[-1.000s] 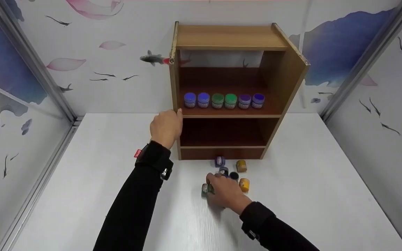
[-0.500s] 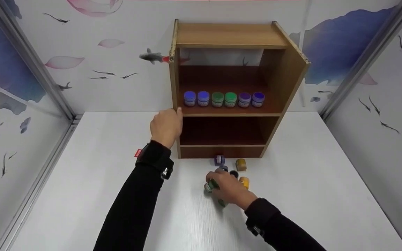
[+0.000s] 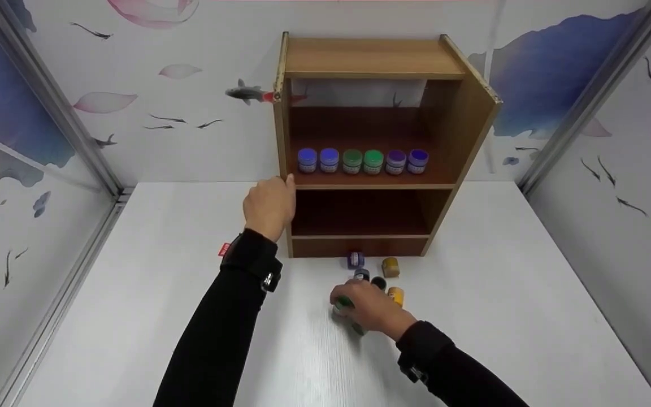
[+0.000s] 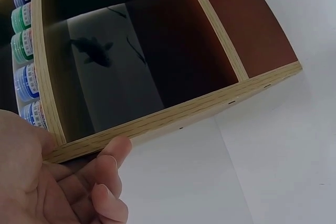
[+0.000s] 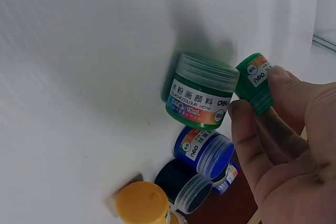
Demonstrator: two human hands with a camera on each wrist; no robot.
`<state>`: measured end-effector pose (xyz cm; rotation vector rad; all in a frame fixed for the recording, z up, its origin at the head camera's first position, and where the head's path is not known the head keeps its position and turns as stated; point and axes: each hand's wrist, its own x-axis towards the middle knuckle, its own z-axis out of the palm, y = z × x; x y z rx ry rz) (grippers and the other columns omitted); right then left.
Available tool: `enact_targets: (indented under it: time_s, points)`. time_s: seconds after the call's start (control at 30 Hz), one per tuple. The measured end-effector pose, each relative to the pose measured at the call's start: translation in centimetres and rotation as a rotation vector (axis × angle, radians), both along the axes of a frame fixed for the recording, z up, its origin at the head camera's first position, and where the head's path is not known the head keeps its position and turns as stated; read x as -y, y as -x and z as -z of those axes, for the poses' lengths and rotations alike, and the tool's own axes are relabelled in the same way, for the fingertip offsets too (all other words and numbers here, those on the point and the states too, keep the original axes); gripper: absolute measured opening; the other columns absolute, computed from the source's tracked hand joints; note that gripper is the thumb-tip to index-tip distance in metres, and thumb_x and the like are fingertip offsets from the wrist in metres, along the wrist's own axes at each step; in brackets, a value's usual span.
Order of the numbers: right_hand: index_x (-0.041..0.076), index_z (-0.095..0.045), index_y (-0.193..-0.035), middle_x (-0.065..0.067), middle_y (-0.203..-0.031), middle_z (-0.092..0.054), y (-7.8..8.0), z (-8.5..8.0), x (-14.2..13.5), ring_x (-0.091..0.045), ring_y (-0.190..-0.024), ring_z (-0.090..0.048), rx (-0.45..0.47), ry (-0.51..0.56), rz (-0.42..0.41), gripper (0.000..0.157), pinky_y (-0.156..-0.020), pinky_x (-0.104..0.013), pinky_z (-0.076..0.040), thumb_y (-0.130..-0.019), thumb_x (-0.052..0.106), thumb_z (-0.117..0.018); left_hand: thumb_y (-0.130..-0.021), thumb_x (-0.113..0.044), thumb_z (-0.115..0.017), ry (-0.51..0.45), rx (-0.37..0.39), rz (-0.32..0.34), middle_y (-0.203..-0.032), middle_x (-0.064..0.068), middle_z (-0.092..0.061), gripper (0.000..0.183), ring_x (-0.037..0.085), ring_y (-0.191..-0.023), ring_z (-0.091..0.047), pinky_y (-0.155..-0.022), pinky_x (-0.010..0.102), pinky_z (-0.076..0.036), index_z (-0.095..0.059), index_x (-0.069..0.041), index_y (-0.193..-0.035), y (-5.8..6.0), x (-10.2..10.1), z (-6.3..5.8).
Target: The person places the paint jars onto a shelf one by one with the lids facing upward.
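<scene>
My left hand (image 3: 269,208) grips the left side panel of a wooden shelf (image 3: 370,59); in the left wrist view its fingers curl around the panel's edge (image 4: 173,114). Down on the table, my right hand (image 3: 372,308) pinches a small green paint jar (image 5: 254,82) between thumb and fingers. Another green paint jar (image 5: 202,95) is beside it on the tabletop, mostly hidden under the hand in the head view. Close by lie a blue jar (image 5: 205,150), a black jar (image 5: 184,184) and a yellow jar (image 3: 395,296).
Along the middle board stands a row of paint jars: two blue (image 3: 318,160), two green (image 3: 363,162) and two purple (image 3: 406,162). A purple jar (image 3: 355,260) and an ochre jar (image 3: 390,267) lie before the shelf's base. Printed walls enclose the white table (image 3: 506,316).
My right hand has shifted slightly right and tipped the green jar it holds, so the lid now faces more upward. The second green jar has come partly into view. My left hand has stayed put.
</scene>
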<state>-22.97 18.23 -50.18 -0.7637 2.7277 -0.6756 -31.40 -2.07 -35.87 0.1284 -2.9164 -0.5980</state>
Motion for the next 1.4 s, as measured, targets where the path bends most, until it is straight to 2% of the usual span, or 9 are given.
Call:
enact_targets:
  time_s: [0.17,0.37,0.53,0.63,0.73,0.93,1.07,1.2,1.4]
  points:
    - [0.008,-0.064,-0.122,-0.007,-0.122,-0.067,0.0,0.0,0.0,-0.023,-0.116,-0.062,0.044,-0.002,0.024,0.033,-0.098,-0.040,-0.051,-0.089,0.003,-0.067,-0.106,-0.040,-0.030,-0.001,0.014,-0.005,-0.091,0.020,-0.072,0.060,0.036,-0.082,-0.071,-0.065,0.045,-0.057,-0.068,0.000,-0.085,0.0,0.0,0.0]
    - [0.013,-0.066,-0.122,-0.004,-0.122,-0.068,0.0,-0.3,-0.1,-0.020,-0.116,-0.062,0.046,-0.015,0.029,0.036,-0.099,-0.040,-0.051,-0.087,0.001,-0.068,-0.106,-0.041,-0.029,-0.012,0.044,0.000,-0.099,0.022,-0.071,0.059,0.038,-0.088,-0.070,-0.069,0.047,-0.057,-0.069,0.001,-0.094,0.1,0.0,0.0]
    - [0.012,-0.067,-0.120,-0.005,-0.119,-0.069,0.0,-1.3,-0.4,-0.022,-0.113,-0.063,0.041,-0.032,0.010,0.037,-0.095,-0.041,-0.053,-0.086,-0.004,-0.068,-0.106,-0.041,-0.030,-0.025,0.067,0.004,-0.106,0.022,-0.070,0.058,0.039,-0.094,-0.069,-0.073,0.047,-0.057,-0.069,0.002,-0.099,0.1,0.1,-0.1]
    - [0.009,-0.067,-0.119,-0.007,-0.117,-0.069,0.2,-2.2,-0.8,-0.023,-0.110,-0.064,0.028,-0.032,-0.008,0.038,-0.091,-0.040,-0.055,-0.085,-0.008,-0.065,-0.106,-0.042,-0.029,-0.029,0.088,0.007,-0.106,0.022,-0.070,0.058,0.038,-0.094,-0.069,-0.073,0.047,-0.057,-0.068,0.002,-0.102,0.0,0.2,-0.3]
    - [0.007,-0.067,-0.119,-0.008,-0.116,-0.070,0.5,-3.2,-1.3,-0.023,-0.108,-0.065,0.011,-0.038,-0.009,0.036,-0.089,-0.039,-0.055,-0.085,-0.005,-0.068,-0.105,-0.042,-0.030,-0.036,0.110,0.000,-0.103,0.021,-0.070,0.057,0.037,-0.091,-0.069,-0.072,0.046,-0.057,-0.068,0.000,-0.101,0.1,0.3,-0.6]
    - [0.014,-0.069,-0.118,-0.005,-0.116,-0.070,1.3,-5.7,-2.3,-0.022,-0.108,-0.065,0.007,-0.081,0.073,0.038,-0.090,-0.040,-0.055,-0.084,-0.001,-0.072,-0.105,-0.042,-0.031,-0.025,0.104,-0.002,-0.098,0.021,-0.071,0.057,0.036,-0.088,-0.070,-0.070,0.045,-0.057,-0.068,0.000,-0.094,0.1,0.3,-0.8]
    - [0.018,-0.071,-0.117,-0.003,-0.118,-0.070,1.9,-7.4,-2.9,-0.020,-0.110,-0.065,0.020,-0.098,0.108,0.039,-0.094,-0.039,-0.054,-0.084,-0.003,-0.072,-0.105,-0.041,-0.032,-0.025,0.102,-0.001,-0.101,0.023,-0.070,0.056,0.037,-0.090,-0.069,-0.071,0.045,-0.057,-0.067,0.002,-0.096,0.1,0.2,-0.9]
    - [0.014,-0.071,-0.116,-0.004,-0.116,-0.071,2.4,-9.0,-3.8,-0.020,-0.107,-0.066,-0.001,-0.095,0.085,0.035,-0.093,-0.039,-0.054,-0.084,0.000,-0.073,-0.105,-0.041,-0.032,-0.022,0.111,-0.005,-0.104,0.023,-0.070,0.057,0.037,-0.092,-0.069,-0.073,0.046,-0.057,-0.068,0.003,-0.098,0.2,0.2,-1.1]
    - [0.010,-0.071,-0.114,-0.007,-0.111,-0.072,2.8,-11.3,-5.0,-0.018,-0.093,-0.066,-0.031,-0.112,0.055,0.033,-0.083,-0.037,-0.057,-0.082,0.004,-0.075,-0.104,-0.042,-0.034,-0.012,0.122,-0.018,-0.106,0.023,-0.070,0.056,0.037,-0.095,-0.069,-0.076,0.046,-0.057,-0.068,0.003,-0.101,0.3,0.1,-1.4]
